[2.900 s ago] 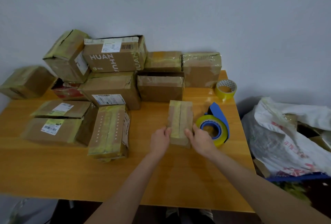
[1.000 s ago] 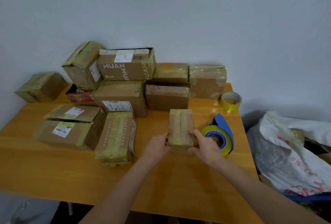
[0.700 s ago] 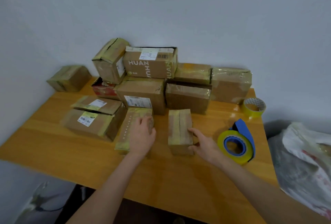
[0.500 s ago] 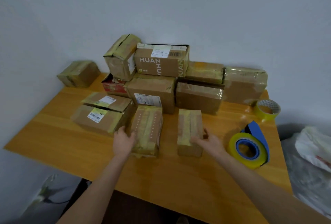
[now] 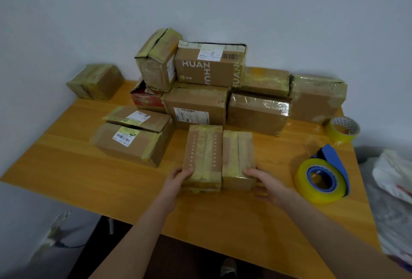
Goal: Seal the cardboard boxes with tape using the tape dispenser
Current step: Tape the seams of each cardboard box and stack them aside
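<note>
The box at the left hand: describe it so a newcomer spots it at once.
On the orange wooden table, in front of the pile of taped cartons, two narrow brown cardboard boxes lie side by side. The left narrow box is gripped at its near end by the left hand. Only it has two rows of white dots on top; the plain narrow box has none.
</note>
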Demonstrator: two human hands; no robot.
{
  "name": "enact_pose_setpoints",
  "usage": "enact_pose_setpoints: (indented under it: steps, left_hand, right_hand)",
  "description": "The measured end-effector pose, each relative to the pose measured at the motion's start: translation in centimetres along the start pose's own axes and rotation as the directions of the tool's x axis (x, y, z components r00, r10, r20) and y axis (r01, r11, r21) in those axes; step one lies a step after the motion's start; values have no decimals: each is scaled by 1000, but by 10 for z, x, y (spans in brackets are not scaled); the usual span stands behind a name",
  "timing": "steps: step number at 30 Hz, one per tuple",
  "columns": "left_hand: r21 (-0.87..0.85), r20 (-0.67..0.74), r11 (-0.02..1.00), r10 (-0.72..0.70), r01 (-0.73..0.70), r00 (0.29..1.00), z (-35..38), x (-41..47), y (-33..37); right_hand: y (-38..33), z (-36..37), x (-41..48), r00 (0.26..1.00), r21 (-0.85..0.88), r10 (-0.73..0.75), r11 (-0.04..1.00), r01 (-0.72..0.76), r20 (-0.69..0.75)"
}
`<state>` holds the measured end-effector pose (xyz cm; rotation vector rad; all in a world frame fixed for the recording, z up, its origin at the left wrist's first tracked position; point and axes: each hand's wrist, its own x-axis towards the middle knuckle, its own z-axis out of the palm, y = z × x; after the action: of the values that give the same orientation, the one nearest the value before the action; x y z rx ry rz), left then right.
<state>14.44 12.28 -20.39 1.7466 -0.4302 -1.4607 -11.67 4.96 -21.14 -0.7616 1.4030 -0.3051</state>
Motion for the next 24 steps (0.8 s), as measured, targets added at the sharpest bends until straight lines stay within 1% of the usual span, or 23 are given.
enact_pose_setpoints:
  steps: [3, 5, 8, 11, 14, 17, 21, 24]
  left_hand:
    - [-122, 87, 992, -25, 36, 996, -2, -10, -3]
    - [-167, 98, 986, -8, 25, 995, -5, -18, -4]
    - [-208, 63, 976, 84, -69, 995, -8, -35, 2]
    - [-260, -5, 950, 175, -170, 985, -14, -58, 14]
    - [-271, -85, 929, 240, -254, 967, -29, -82, 28]
    - [-269, -169, 908, 283, -320, 944, -52, -101, 42]
    - [-308, -264, 869, 314, -389, 912, -86, -114, 58]
    - [-343, -311, 844, 313, -413, 897, -109, -115, 70]
  right_hand:
    - [7, -7, -7, 999, 103, 14, 994, -18, 43]
    - [8, -12, -15, 995, 150, -14, 989, -1, 99]
    - [3, -15, -28, 981, 214, -109, 974, 73, 160]
    - [-8, -13, -44, 964, 317, -184, 941, 116, 194]
    - [-20, -4, -60, 942, 393, -262, 905, 164, 209]
    - [-36, 13, -76, 912, 399, -352, 882, 249, 210]
    - [-60, 42, -90, 869, 324, -449, 870, 372, 209]
    - [-80, 71, -95, 854, 279, -484, 861, 425, 192]
